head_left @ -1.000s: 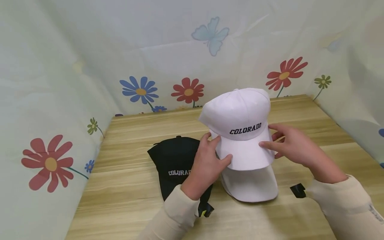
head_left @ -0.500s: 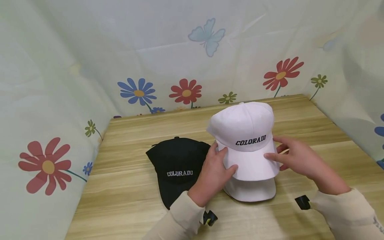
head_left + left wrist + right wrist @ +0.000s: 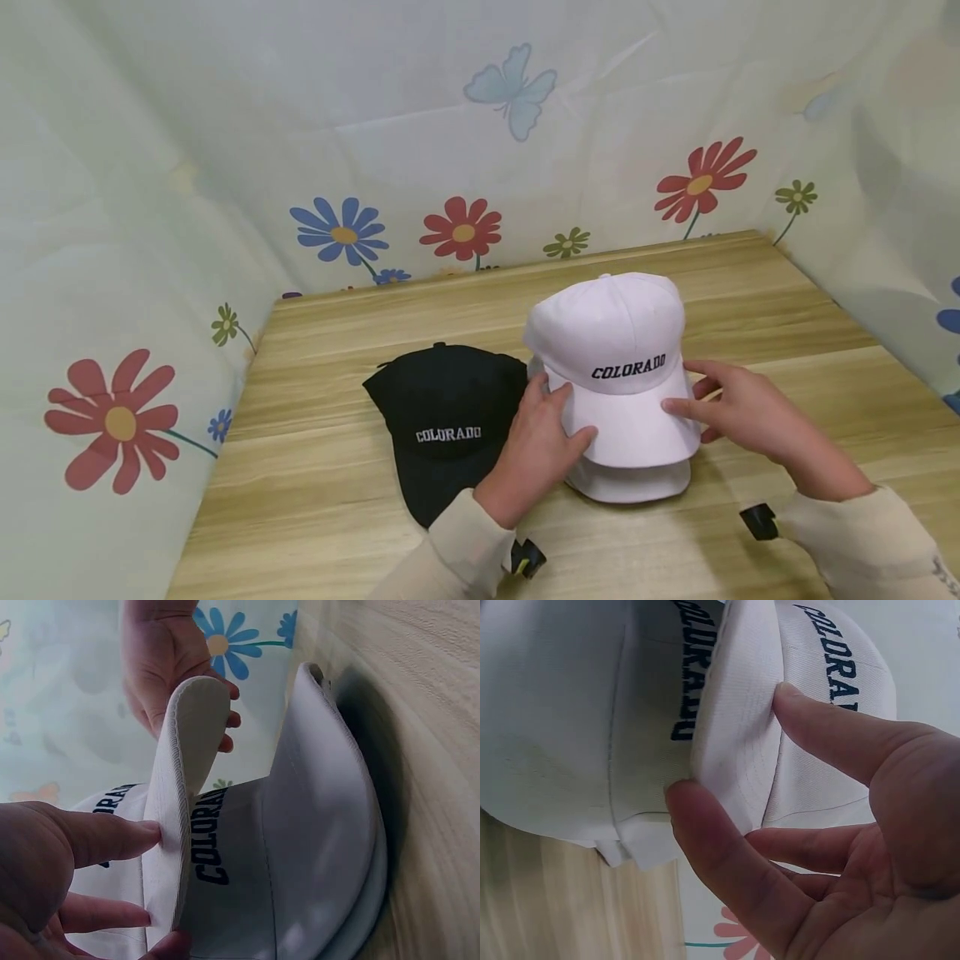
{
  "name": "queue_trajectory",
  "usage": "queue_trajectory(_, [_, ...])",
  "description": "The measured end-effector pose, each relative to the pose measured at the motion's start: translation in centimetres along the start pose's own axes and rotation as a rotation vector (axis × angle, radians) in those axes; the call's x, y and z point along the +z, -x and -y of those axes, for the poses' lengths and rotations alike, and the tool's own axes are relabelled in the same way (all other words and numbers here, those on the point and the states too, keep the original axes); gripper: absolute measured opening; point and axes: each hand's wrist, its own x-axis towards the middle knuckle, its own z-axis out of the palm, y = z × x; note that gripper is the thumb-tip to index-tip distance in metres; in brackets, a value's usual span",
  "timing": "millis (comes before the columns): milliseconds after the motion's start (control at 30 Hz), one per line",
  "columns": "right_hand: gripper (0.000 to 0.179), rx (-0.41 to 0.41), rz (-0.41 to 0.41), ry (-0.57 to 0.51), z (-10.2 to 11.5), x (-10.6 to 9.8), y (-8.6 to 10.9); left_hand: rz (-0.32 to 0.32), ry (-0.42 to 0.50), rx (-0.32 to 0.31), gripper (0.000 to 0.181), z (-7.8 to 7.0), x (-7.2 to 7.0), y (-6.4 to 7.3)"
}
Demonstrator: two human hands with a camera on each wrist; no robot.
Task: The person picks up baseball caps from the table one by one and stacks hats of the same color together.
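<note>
Both hands hold a white baseball cap (image 3: pixel 622 333) with black COLORADO lettering by the sides of its brim. My left hand (image 3: pixel 536 437) pinches the left edge, thumb on top. My right hand (image 3: pixel 750 412) pinches the right edge between thumb and fingers, as the right wrist view shows. Directly below is another white cap (image 3: pixel 315 817) with the same lettering, resting in a stack on the table; a second brim edge (image 3: pixel 375 900) shows under its brim. The held cap's crown covers most of the lower caps in the head view, while a gap separates the brims.
A black COLORADO cap (image 3: pixel 446 417) lies left of the white stack, partly behind my left hand. The wood-grain table (image 3: pixel 315 483) is bordered by a pale cloth (image 3: pixel 405 108) printed with flowers and a butterfly. Black wrist straps (image 3: pixel 759 522) hang near both sleeves.
The held white cap has come down with both hands, so its brim now covers more of the cap beneath. The black cap stays in place, and the head view has shifted slightly.
</note>
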Motion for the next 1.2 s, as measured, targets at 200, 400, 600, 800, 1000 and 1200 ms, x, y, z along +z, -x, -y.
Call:
queue_trajectory(200, [0.088,0.006,0.007,-0.011,-0.4,0.7,0.1,0.031,0.021,-0.04,0.056,0.3,0.3,0.3])
queue_trajectory(400, [0.088,0.019,0.03,-0.042,-1.3,1.5,0.1,0.072,0.027,-0.095,0.056,0.7,1.1,0.6])
queue_trajectory(600, [0.086,0.042,0.048,-0.061,-2.1,2.6,0.3,0.113,0.034,-0.133,0.056,1.3,2.1,1.1])
queue_trajectory(800, [0.084,0.044,0.051,-0.05,-2.5,3.3,0.4,0.14,0.044,-0.132,0.054,1.9,2.9,1.5])
queue_trajectory(1000, [0.086,0.055,0.053,-0.004,-3.0,3.7,0.4,0.138,0.021,-0.099,0.051,2.4,3.5,1.9])
queue_trajectory(1200, [0.087,0.058,0.052,0.007,-3.6,4.2,0.5,0.123,-0.038,-0.052,0.05,2.6,3.9,2.3])
